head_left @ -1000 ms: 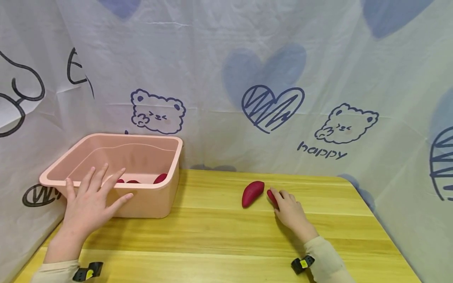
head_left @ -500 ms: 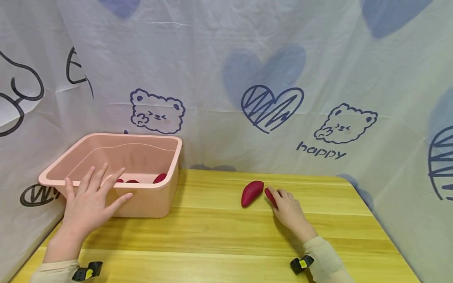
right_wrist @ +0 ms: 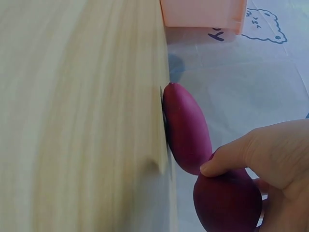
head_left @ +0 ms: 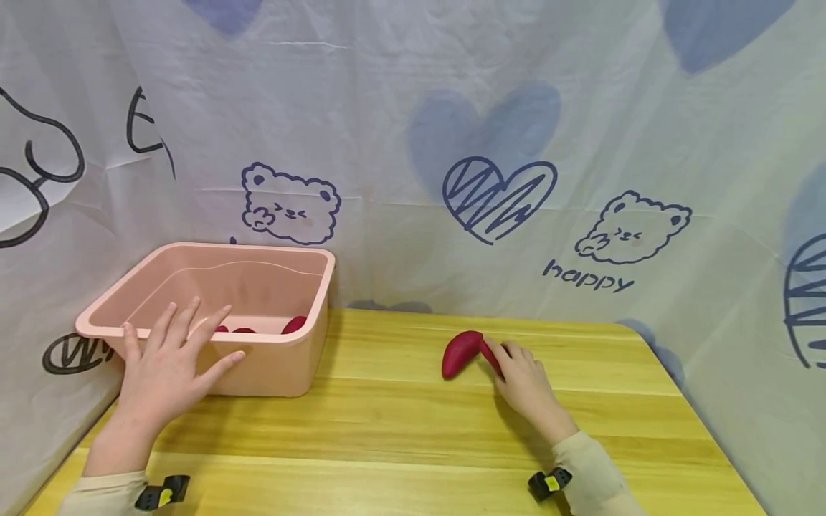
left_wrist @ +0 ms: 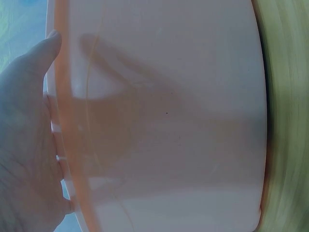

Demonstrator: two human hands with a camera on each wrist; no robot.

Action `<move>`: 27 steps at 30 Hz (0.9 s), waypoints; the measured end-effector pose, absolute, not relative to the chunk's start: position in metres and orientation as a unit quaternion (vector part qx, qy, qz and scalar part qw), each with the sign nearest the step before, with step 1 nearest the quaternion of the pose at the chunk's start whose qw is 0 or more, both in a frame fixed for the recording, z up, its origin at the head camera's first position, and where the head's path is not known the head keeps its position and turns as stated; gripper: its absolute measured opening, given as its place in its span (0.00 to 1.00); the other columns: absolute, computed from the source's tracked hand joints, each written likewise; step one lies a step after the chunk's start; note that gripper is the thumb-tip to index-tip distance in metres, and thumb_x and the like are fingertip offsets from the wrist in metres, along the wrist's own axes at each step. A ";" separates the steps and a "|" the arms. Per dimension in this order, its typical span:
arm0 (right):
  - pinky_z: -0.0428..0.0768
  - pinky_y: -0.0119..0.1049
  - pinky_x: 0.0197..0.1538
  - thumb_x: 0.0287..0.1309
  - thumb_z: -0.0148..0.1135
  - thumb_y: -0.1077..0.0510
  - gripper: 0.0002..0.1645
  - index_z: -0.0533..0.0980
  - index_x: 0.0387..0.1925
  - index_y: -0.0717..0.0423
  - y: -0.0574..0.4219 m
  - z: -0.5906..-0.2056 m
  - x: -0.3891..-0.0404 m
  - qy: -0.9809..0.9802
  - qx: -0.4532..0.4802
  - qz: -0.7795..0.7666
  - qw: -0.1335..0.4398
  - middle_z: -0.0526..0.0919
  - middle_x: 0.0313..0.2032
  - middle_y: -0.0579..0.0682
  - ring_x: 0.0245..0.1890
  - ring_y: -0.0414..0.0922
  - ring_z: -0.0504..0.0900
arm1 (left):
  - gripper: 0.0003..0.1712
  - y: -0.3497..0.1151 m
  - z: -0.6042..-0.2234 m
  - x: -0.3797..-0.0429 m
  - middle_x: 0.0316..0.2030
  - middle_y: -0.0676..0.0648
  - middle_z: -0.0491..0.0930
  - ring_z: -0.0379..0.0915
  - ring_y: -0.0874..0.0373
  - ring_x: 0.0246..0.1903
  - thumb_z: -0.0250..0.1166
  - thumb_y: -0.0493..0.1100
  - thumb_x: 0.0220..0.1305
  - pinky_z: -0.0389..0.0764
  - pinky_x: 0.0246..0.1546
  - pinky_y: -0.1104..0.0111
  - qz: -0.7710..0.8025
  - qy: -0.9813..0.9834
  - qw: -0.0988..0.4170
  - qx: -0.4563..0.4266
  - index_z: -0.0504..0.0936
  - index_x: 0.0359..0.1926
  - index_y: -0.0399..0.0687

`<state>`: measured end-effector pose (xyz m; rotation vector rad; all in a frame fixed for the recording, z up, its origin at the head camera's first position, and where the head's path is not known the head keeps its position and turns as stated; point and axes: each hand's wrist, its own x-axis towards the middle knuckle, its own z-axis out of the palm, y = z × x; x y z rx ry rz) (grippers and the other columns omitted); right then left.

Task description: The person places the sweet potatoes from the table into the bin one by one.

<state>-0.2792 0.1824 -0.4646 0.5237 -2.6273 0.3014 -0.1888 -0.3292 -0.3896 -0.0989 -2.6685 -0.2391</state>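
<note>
A purple-red sweet potato (right_wrist: 227,200) is held in my right hand (head_left: 525,380), thumb on one side and fingers curled round the other. Just left of it a second sweet potato (head_left: 461,354) lies slanted on the table, and the two appear to touch at their ends. My left hand (head_left: 164,365) rests on the near rim of a pink plastic bin (head_left: 258,369), its fingers spread and reaching over the edge. Inside the bin several more sweet potatoes (head_left: 294,325) show partly above the rim; the front wall hides the rest.
The wood-grain table (head_left: 387,430) stretches from the bin to the right edge. Behind it hangs a pale curtain (head_left: 387,251) printed with hearts and bears. The bin stands at the table's left, close to the curtain.
My right hand has shifted slightly left with its sweet potato, closing the gap to the one lying on the table. The left hand stays on the bin rim.
</note>
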 end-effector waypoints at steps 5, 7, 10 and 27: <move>0.79 0.59 0.38 0.51 0.70 0.63 0.37 0.71 0.64 0.52 0.178 -0.462 -0.280 -0.947 0.201 0.108 0.228 0.79 0.49 0.61 0.47 0.63 0.79 | 0.44 -0.329 -0.389 -0.188 0.77 0.40 0.44 0.31 0.36 0.76 0.56 0.71 0.62 0.16 0.64 0.31 -0.086 -0.970 0.225 -0.036 0.52 0.75 0.71; 0.79 0.59 0.38 0.52 0.70 0.62 0.36 0.71 0.64 0.51 0.176 -0.460 -0.282 -0.944 0.206 0.108 0.232 0.79 0.49 0.61 0.47 0.62 0.79 | 0.44 -0.329 -0.389 -0.188 0.77 0.40 0.44 0.30 0.37 0.76 0.56 0.71 0.62 0.17 0.64 0.30 -0.086 -0.970 0.224 -0.035 0.52 0.75 0.71; 0.80 0.60 0.40 0.54 0.69 0.61 0.34 0.71 0.64 0.50 0.172 -0.458 -0.284 -0.942 0.212 0.109 0.237 0.79 0.49 0.60 0.48 0.62 0.79 | 0.44 -0.328 -0.388 -0.188 0.78 0.40 0.44 0.30 0.36 0.76 0.56 0.71 0.62 0.17 0.64 0.30 -0.087 -0.970 0.225 -0.036 0.52 0.75 0.71; 0.80 0.59 0.43 0.50 0.71 0.63 0.37 0.71 0.63 0.50 0.144 -0.436 -0.288 -0.938 0.241 0.096 0.232 0.79 0.50 0.59 0.47 0.60 0.78 | 0.44 -0.328 -0.389 -0.188 0.78 0.40 0.44 0.30 0.37 0.76 0.55 0.71 0.62 0.17 0.64 0.30 -0.087 -0.970 0.225 -0.035 0.52 0.75 0.71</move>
